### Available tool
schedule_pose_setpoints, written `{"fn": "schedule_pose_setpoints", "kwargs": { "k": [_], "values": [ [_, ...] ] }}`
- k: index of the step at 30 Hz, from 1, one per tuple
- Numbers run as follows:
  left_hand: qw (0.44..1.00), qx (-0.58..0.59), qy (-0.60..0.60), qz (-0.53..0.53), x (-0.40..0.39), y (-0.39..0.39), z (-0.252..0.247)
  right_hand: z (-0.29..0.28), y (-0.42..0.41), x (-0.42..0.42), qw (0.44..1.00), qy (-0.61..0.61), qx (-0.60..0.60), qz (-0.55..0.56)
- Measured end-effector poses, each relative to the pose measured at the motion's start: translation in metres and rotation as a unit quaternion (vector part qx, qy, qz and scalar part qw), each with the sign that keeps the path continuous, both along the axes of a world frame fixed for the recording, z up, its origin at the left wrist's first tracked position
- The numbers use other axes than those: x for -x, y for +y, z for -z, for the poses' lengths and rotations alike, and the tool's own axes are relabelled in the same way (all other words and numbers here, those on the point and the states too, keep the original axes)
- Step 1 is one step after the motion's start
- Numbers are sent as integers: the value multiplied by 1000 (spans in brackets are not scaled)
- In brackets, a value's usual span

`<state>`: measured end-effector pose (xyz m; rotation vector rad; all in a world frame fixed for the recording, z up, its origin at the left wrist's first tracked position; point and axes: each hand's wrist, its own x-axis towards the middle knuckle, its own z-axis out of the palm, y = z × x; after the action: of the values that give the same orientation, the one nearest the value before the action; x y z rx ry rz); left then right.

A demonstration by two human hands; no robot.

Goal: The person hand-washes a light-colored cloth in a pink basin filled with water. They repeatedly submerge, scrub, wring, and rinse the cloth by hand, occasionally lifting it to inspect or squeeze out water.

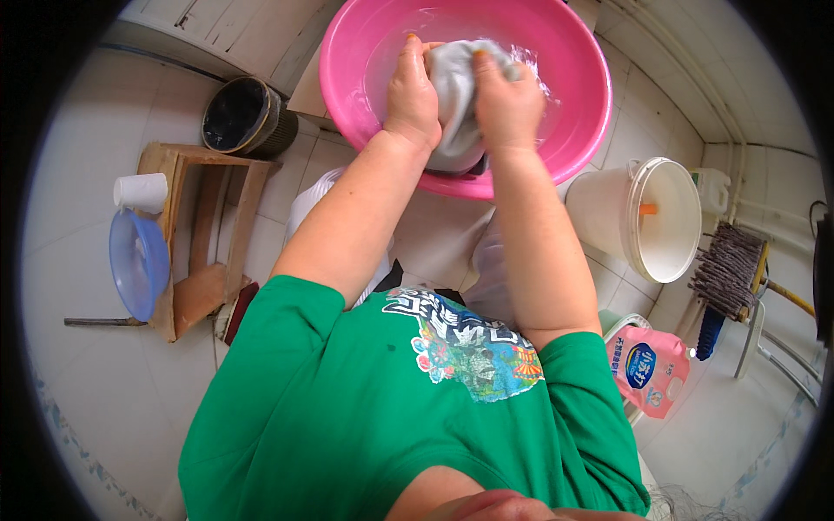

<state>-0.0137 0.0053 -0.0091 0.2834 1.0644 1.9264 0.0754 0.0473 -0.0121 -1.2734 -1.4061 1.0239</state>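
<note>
A wet light-grey cloth (454, 81) is bunched between my hands over a large pink plastic basin (583, 78) holding water. My left hand (413, 88) grips the cloth's left side, thumb up and palm turned inward. On the other side my right hand (508, 98) clutches a fold, its outline slightly blurred. The lower part of the cloth hangs toward the basin's near rim, where a darker piece of fabric (466, 170) shows beneath it. Splashes and clear ripples appear just right of the cloth.
Left of me, a wooden frame stool (168, 241) bears a blue plastic bowl (138, 264) and a white paper roll (142, 193), near a dark-lined waste bin (247, 117). Rightward are a white bucket (599, 211), a brush head (726, 270) and a pink refill pouch (648, 374).
</note>
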Motion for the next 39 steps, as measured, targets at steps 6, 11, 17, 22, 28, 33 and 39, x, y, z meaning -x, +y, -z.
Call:
{"fn": "schedule_pose_setpoints", "kwargs": {
  "k": [6, 11, 17, 22, 28, 33, 39],
  "values": [
    [938, 155, 239, 197, 9, -1, 23, -18, 68, -76, 949, 311, -20, -51],
    [754, 222, 492, 375, -1, -12, 9, -43, 69, -109, 901, 428, 44, -56],
    [686, 185, 661, 242, -16, -3, 51, -53, 62, -134, 824, 531, 103, -170],
    [761, 115, 584, 256, -11, 15, 46, -50, 77, -149, 849, 516, 56, -96],
    [845, 55, 532, 7, 24, 17, 17, -39, 94, -157, 880, 444, 82, 147],
    [900, 86, 420, 77, 3, 10, 17, -47, 84, -144, 882, 450, 70, 122],
    [747, 128, 585, 288, -9, 12, 69, -49, 83, -141, 879, 450, 46, 148]
  ]
}}
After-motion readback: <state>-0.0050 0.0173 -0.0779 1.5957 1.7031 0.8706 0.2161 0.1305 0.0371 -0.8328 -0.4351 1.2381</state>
